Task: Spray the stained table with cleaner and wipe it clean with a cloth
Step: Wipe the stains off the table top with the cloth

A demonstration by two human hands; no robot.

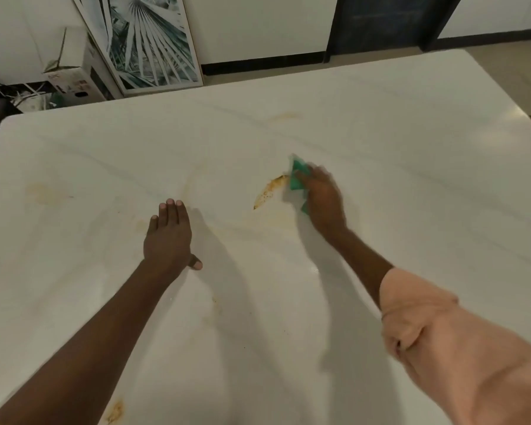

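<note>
Left of the orange-brown stain [270, 191] on the pale worktop [411, 167], the left hand [167, 234] lies flat, fingers straight, palm down. Just right of the stain, the right hand [322, 197] grips a green cloth [296, 179] against the surface — its edge touching the stain's upper end. Fainter yellowish smears lie around.

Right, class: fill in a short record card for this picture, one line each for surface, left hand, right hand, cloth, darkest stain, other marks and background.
surface: white marble-look table
left hand: flat on the table, fingers straight
right hand: grips the cloth, blurred
cloth: green, at the stain's right end
darkest stain: orange-brown streak
other marks: faint yellow patches, orange spot at the near edge
background: framed palm-leaf picture, cardboard box
</note>
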